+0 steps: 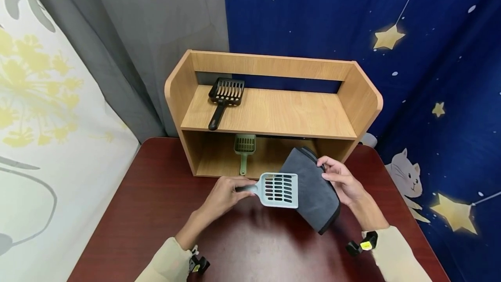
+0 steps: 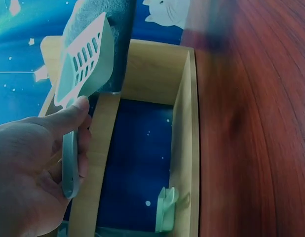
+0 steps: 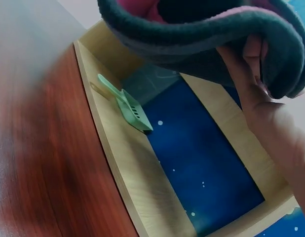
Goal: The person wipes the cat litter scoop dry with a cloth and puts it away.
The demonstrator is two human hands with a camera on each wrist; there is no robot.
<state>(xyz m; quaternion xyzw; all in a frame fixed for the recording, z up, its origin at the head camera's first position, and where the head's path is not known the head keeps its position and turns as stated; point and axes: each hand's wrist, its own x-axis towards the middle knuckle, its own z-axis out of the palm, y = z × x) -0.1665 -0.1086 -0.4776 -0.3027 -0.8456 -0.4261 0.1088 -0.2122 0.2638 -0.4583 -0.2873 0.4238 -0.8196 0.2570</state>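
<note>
My left hand (image 1: pixel 228 195) grips a pale blue slotted litter scoop (image 1: pixel 278 189) by its handle, with the scoop's head pointing right. In the left wrist view the thumb lies along the scoop's handle (image 2: pixel 70 163). My right hand (image 1: pixel 344 182) holds a folded dark grey cloth (image 1: pixel 313 193) by its upper right edge. The scoop's head overlaps the cloth's left part in the head view; whether they touch I cannot tell. Both are held up in front of the wooden shelf unit (image 1: pixel 270 114). Seen from the right wrist, the cloth (image 3: pixel 192 44) is folded over the fingers.
A black slotted scoop (image 1: pixel 227 95) lies on the upper shelf at the left. On the lower shelf sits a green scoop (image 1: pixel 244 149), handle toward the front. The unit stands at the back of a dark red wooden table (image 1: pixel 156 212), before grey and blue curtains (image 1: pixel 297 16).
</note>
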